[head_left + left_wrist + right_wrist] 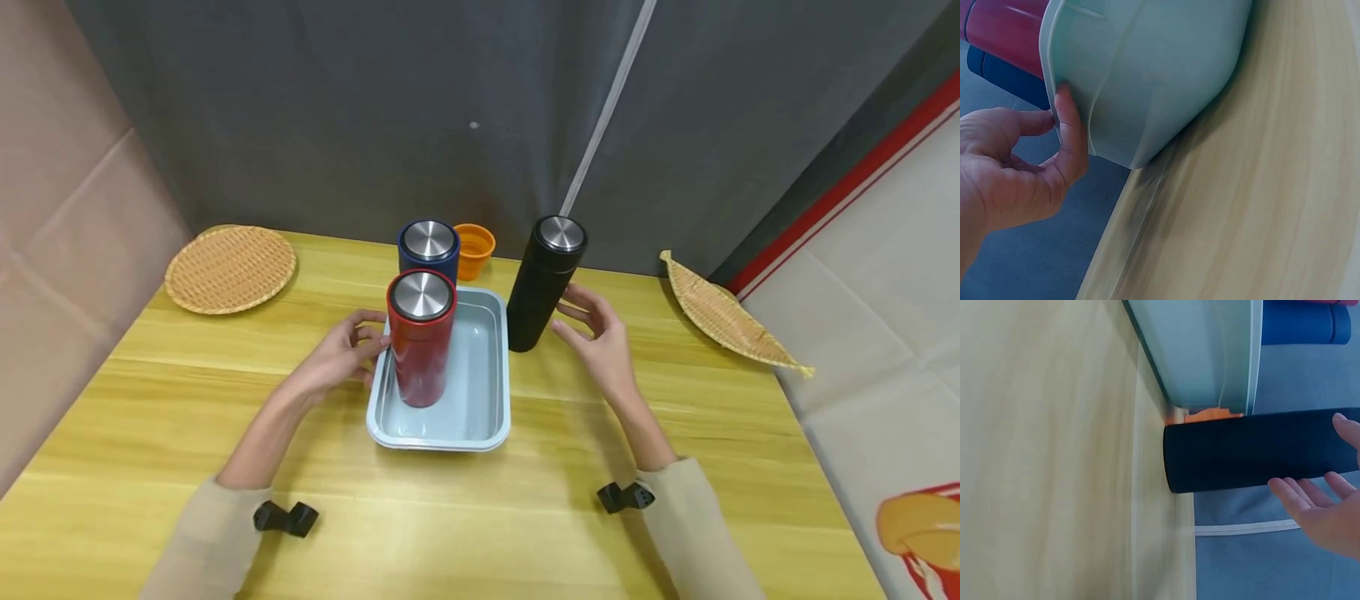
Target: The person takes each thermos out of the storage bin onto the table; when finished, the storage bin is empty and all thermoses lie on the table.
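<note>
A red bottle with a steel-topped lid (422, 350) stands upright in a pale blue tray (480, 417). Behind it is a dark blue bottle (429, 246), its lower part hidden. My left hand (337, 354) is at the tray's left side, with thumb and finger on either side of the rim (1049, 56) in the left wrist view. To the right of the tray, a black bottle (542, 287) stands on the table. My right hand (600, 333) is beside the black bottle, fingers spread and loosely bent, fingertips at its side without wrapping round it.
An orange cup (474, 250) sits behind the tray by the dark grey backdrop (337, 125). A round woven mat (231, 269) lies at the back left of the wooden table (420, 525). A leaf-shaped woven basket (727, 317) is at the back right.
</note>
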`<act>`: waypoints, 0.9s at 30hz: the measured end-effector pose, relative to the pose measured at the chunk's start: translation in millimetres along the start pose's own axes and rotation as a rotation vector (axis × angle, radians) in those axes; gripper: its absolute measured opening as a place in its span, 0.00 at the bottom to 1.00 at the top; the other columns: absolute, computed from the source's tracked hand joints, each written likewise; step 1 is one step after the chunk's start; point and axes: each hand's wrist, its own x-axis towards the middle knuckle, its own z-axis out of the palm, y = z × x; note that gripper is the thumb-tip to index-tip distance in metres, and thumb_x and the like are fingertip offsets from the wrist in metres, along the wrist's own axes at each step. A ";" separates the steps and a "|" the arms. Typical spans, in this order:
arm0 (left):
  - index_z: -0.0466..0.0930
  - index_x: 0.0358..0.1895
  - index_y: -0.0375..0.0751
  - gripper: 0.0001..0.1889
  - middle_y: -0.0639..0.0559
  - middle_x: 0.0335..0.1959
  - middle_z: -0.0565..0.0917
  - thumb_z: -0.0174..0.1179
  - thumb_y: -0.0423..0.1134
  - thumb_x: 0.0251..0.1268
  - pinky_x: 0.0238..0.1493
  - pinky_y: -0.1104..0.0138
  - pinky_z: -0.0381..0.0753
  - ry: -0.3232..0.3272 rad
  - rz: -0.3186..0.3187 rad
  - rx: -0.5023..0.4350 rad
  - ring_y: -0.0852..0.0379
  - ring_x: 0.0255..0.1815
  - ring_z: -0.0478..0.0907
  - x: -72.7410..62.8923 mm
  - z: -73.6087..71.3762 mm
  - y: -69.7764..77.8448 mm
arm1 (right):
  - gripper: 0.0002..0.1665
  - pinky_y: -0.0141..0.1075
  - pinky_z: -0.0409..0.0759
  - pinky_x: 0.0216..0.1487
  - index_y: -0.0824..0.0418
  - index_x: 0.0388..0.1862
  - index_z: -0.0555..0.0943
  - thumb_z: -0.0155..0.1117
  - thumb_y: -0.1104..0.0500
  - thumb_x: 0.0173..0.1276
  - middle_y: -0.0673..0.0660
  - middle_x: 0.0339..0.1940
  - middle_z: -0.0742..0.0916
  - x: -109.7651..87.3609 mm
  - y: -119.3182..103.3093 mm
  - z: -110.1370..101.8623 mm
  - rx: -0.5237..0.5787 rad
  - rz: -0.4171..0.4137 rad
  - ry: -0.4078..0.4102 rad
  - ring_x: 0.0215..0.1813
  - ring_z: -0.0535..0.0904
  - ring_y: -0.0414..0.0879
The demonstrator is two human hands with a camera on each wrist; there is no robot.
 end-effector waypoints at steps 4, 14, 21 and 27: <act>0.54 0.69 0.33 0.26 0.38 0.46 0.73 0.51 0.34 0.74 0.24 0.66 0.81 0.002 0.001 0.000 0.52 0.35 0.76 -1.1 -0.5 0.7 | 0.32 0.33 0.81 0.51 0.70 0.65 0.69 0.67 0.73 0.61 0.66 0.60 0.78 -13.9 -5.3 2.5 -0.003 -0.022 -0.025 0.58 0.74 0.67; 0.54 0.69 0.33 0.26 0.38 0.44 0.73 0.51 0.34 0.74 0.24 0.66 0.81 0.000 -0.001 0.005 0.51 0.35 0.75 -1.4 -0.5 -0.4 | 0.35 0.41 0.78 0.56 0.70 0.65 0.68 0.67 0.76 0.58 0.66 0.59 0.78 -40.0 -26.1 31.1 0.063 -0.044 -0.201 0.60 0.74 0.59; 0.54 0.69 0.33 0.26 0.39 0.44 0.73 0.51 0.34 0.74 0.24 0.65 0.80 0.000 0.001 0.000 0.51 0.34 0.75 -1.4 0.0 -1.2 | 0.42 0.43 0.75 0.60 0.65 0.69 0.65 0.72 0.72 0.56 0.60 0.63 0.76 -44.8 -43.2 62.4 0.020 -0.057 -0.364 0.63 0.72 0.52; 0.54 0.69 0.34 0.26 0.38 0.45 0.73 0.52 0.35 0.73 0.25 0.65 0.80 0.006 -0.003 0.008 0.51 0.35 0.75 -1.1 0.5 0.3 | 0.46 0.41 0.76 0.60 0.58 0.72 0.63 0.74 0.66 0.57 0.56 0.65 0.74 -39.1 -42.9 89.7 -0.015 -0.022 -0.376 0.63 0.72 0.47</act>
